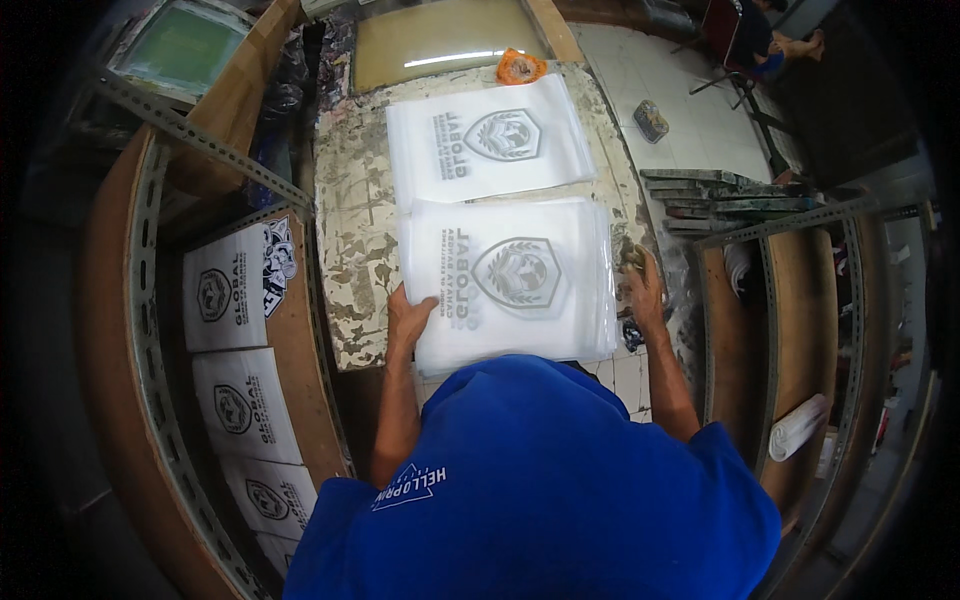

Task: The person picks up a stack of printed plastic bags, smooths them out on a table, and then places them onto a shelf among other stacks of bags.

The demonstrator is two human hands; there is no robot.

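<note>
Two stacks of thin white printed bags lie on the paint-worn table, each with a grey shield emblem and lettering. In front of me is the near stack; the far stack lies just beyond, touching or overlapped at its edge. My left hand grips the near stack's left edge, thumb on top and fingers mostly hidden underneath. To the right of that stack, my right hand is closed with bent fingers around a small brownish-green thing that I cannot make out.
An orange scrap lies beside a yellowish framed screen at the table's far end. Printed white sheets fill the left shelf. Stacked frames and a metal-edged rack stand right. Another person sits far right.
</note>
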